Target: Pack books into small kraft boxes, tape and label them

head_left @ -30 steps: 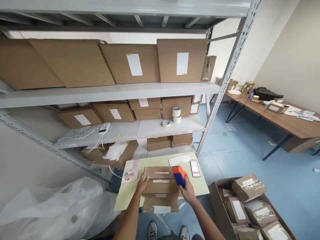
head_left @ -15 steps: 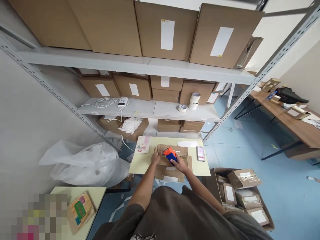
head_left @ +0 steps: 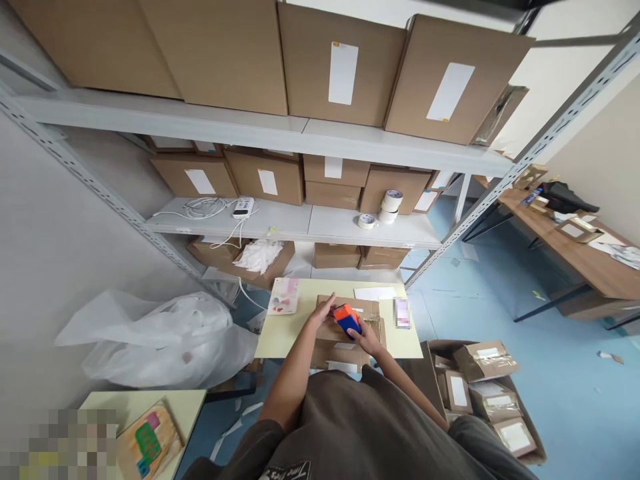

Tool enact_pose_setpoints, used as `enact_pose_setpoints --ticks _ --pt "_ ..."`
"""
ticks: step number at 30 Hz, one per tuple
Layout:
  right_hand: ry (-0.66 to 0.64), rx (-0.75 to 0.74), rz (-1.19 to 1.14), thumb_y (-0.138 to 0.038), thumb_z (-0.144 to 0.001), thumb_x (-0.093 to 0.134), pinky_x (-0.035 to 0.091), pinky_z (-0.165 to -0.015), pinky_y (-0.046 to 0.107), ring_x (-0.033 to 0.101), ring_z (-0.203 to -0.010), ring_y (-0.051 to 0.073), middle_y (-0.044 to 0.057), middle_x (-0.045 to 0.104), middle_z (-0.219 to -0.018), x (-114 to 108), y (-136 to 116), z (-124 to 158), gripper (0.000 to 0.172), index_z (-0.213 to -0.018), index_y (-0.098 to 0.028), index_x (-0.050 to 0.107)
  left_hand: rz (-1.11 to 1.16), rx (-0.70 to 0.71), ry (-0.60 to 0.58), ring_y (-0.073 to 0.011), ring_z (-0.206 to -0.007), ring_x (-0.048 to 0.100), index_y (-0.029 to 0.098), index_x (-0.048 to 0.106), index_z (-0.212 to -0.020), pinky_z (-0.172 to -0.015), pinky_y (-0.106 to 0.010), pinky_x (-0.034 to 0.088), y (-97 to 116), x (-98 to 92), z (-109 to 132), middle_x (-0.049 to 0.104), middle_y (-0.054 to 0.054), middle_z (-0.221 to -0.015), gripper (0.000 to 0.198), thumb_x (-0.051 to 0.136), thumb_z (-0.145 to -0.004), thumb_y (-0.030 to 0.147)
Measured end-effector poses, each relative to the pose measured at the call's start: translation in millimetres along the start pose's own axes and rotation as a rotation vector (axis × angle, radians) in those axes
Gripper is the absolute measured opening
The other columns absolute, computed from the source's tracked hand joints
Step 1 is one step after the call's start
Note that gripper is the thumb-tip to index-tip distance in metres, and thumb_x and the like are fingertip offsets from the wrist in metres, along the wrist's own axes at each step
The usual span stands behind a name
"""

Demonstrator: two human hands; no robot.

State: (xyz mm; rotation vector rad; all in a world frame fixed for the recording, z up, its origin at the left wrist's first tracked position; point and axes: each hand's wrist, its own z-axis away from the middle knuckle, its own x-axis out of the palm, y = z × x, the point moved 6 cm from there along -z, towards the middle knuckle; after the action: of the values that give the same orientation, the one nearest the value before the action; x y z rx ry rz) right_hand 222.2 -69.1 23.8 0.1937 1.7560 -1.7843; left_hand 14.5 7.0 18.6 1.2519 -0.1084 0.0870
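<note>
On the small pale yellow table (head_left: 280, 340) lies a cardboard box (head_left: 369, 309), with more brown cardboard towards my body. My right hand (head_left: 367, 338) is wrapped round an orange and blue tape dispenser (head_left: 347, 321), held tilted above the box. Close to the dispenser's orange end is my left hand (head_left: 323, 311), fingers stretched out over the box's left side. Whether its fingertips touch any tape is too small to make out.
Ahead stands a metal shelf (head_left: 350, 230) with boxes and tape rolls (head_left: 389, 207). A phone (head_left: 402, 313) and a pink-patterned pad (head_left: 284, 296) lie on the table. An open carton (head_left: 533, 437) of taped parcels is at right, a white plastic bag (head_left: 170, 340) at left.
My left hand has moved right, closer to the tape dispenser, and its fingers have straightened. The dispenser stays in my right hand over the box. The view has shifted slightly.
</note>
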Motion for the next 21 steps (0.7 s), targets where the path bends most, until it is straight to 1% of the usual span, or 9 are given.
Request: enact_pose_setpoints --ticks 1,2,3,5,8,13,17,19,21 --pt "0.006 -0.006 -0.003 -0.056 -0.096 0.060 0.053 -0.097 0.039 0.068 -0.103 0.027 0.009 0.074 -0.120 0.2 -0.3 -0.2 0.057 -0.141 -0.022 0.055 0.041 -0.076 -0.053 -0.0225 -0.073 0.072 0.011 0.078 -0.087 -0.065 -0.030 0.053 -1.7 3.4 -1.8 0.078 -0.015 -0.081 0.064 0.064 -0.085 0.074" --pt "0.008 -0.012 -0.004 -0.056 -0.095 0.061 0.053 -0.099 0.040 0.068 -0.105 0.027 0.009 0.073 -0.122 0.7 -0.4 -0.3 0.058 -0.143 -0.022 0.054 0.095 -0.123 -0.073 -0.0219 -0.078 0.073 0.013 0.078 -0.095 -0.069 -0.030 0.054 -1.4 3.6 -3.4 0.079 -0.015 -0.091 0.061 0.069 -0.082 0.072" --pt "0.004 -0.018 -0.003 -0.056 -0.095 0.062 0.053 -0.099 0.040 0.068 -0.106 0.027 0.008 0.073 -0.123 1.3 -0.3 -0.4 0.059 -0.144 -0.023 0.053 0.143 -0.120 -0.069 -0.0211 -0.082 0.074 0.014 0.078 -0.102 -0.072 -0.030 0.055 2.1 1.1 -5.3 0.080 -0.014 -0.098 0.058 0.075 -0.079 0.068" --pt "-0.004 -0.023 0.001 -0.056 -0.095 0.063 0.053 -0.099 0.040 0.068 -0.107 0.027 0.009 0.072 -0.124 1.6 0.4 -0.4 0.061 -0.145 -0.024 0.052 0.194 -0.058 -0.068 -0.0209 -0.090 0.074 0.015 0.077 -0.106 -0.081 -0.030 0.056 12.3 -5.2 -8.5 0.079 -0.014 -0.106 0.056 0.086 -0.071 0.058" --pt "-0.013 -0.016 0.029 -0.058 -0.095 0.062 0.053 -0.098 0.039 0.068 -0.107 0.027 0.009 0.073 -0.122 -0.9 0.1 0.7 0.062 -0.146 -0.023 0.053 0.209 0.034 -0.025 -0.0221 -0.095 0.074 0.014 0.077 -0.102 -0.088 -0.033 0.057 25.4 -14.4 -7.9 0.079 -0.014 -0.104 0.053 0.091 -0.066 0.050" --pt "-0.042 -0.010 0.109 -0.059 -0.096 0.061 0.053 -0.092 0.038 0.070 -0.100 0.027 0.008 0.076 -0.114 -8.1 -16.7 -0.8 0.057 -0.140 -0.023 0.059 0.113 0.128 0.178 -0.0249 -0.091 0.074 0.014 0.079 -0.093 -0.088 -0.037 0.058 31.1 -29.4 3.4 0.080 -0.014 -0.093 0.044 0.088 -0.067 0.049" --pt "-0.038 0.036 0.182 -0.066 -0.097 0.055 0.051 -0.078 0.032 0.070 -0.086 0.025 0.006 0.078 -0.096 -20.1 -36.9 -12.5 0.050 -0.114 -0.022 0.072 0.131 0.216 0.415 -0.0253 -0.094 0.075 0.015 0.079 -0.091 -0.093 -0.039 0.059 19.6 -46.6 15.2 0.081 -0.013 -0.096 0.035 0.082 -0.072 0.044" --pt "-0.043 0.057 0.212 -0.068 -0.096 0.057 0.048 -0.072 0.028 0.069 -0.081 0.023 0.006 0.077 -0.089 -30.8 -43.1 -20.0 0.049 -0.101 -0.022 0.074 0.101 0.219 0.551 -0.0259 -0.098 0.075 0.014 0.080 -0.093 -0.095 -0.040 0.059 11.3 -56.1 21.1 0.081 -0.013 -0.098 0.033 0.077 -0.076 0.042" --pt "-0.051 0.078 0.226 -0.068 -0.094 0.060 0.045 -0.068 0.027 0.067 -0.077 0.021 0.005 0.076 -0.085 -45.8 -44.0 -25.6 0.049 -0.093 -0.021 0.073 0.079 0.201 0.634 -0.0264 -0.101 0.075 0.014 0.080 -0.097 -0.098 -0.041 0.059 5.3 -64.2 24.7 0.081 -0.013 -0.100 0.032 0.073 -0.079 0.039"
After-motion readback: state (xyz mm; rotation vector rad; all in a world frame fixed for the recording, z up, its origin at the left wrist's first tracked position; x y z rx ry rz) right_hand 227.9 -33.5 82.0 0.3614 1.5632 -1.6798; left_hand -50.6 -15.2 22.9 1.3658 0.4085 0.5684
